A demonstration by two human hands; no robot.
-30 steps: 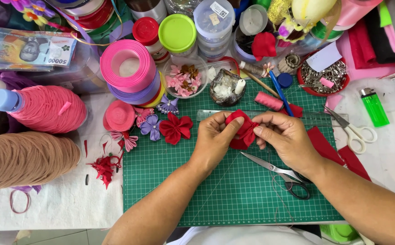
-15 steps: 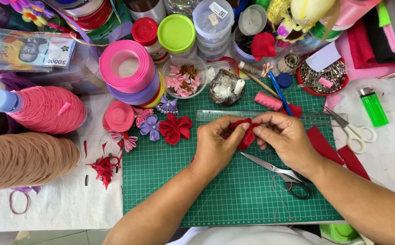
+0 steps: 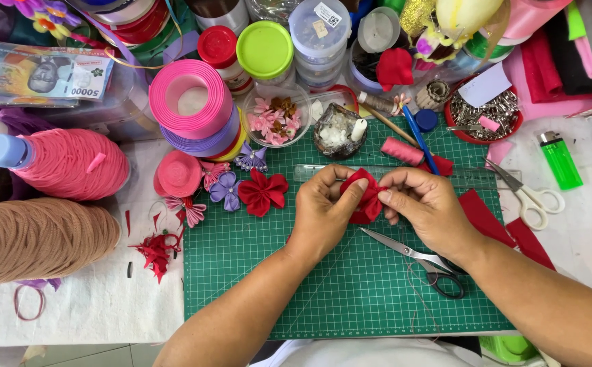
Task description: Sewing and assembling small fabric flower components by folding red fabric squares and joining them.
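Both hands are up over the top part of the green cutting mat (image 3: 350,285), working a small piece of red fabric (image 3: 367,200) between them. The left hand (image 3: 326,214) has its grip pinching the left side of the fabric with thumb and fingers curled in, and the right hand (image 3: 428,211) has its grip pinching the right edge, fingertips pressed together on it. So the fabric sits between the two hands, held just above the mat, right in front of a clear ruler (image 3: 405,173) that lies across the mat's top edge.

Just below the right hand there's a pair of black-handled scissors (image 3: 422,261) lying on the mat, blades shut. A finished red fabric flower (image 3: 262,192) lies to the left of the left hand, with a purple flower (image 3: 227,191) touching its side. More red fabric scraps (image 3: 500,228) sit past the right wrist.

Further out: a stack of ribbon rolls (image 3: 193,109) with pink on top, a big pink thread cone (image 3: 65,163), white-handled scissors (image 3: 530,197) and a green lighter (image 3: 559,160) on the bench.
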